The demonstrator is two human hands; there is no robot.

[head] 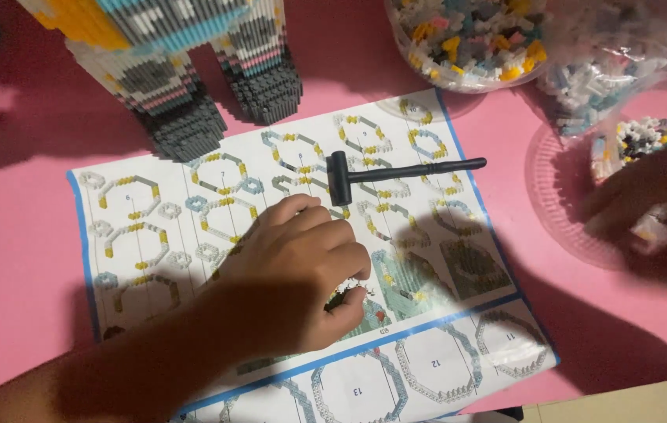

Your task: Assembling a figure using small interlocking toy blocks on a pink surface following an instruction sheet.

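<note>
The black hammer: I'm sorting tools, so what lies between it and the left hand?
In the head view, only the printed instruction sheet shows between the black hammer and the left hand.

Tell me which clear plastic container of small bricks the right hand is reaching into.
The shallow clear plastic dish at the right edge; the right hand is over it. The round tub and bag sit farther back, untouched.

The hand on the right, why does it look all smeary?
In the head view, the right hand is blurred over the clear plastic dish of small bricks; the left hand looks sharper but dark, and casts a shadow across the instruction sheet; the black hammer is crisp.
</note>
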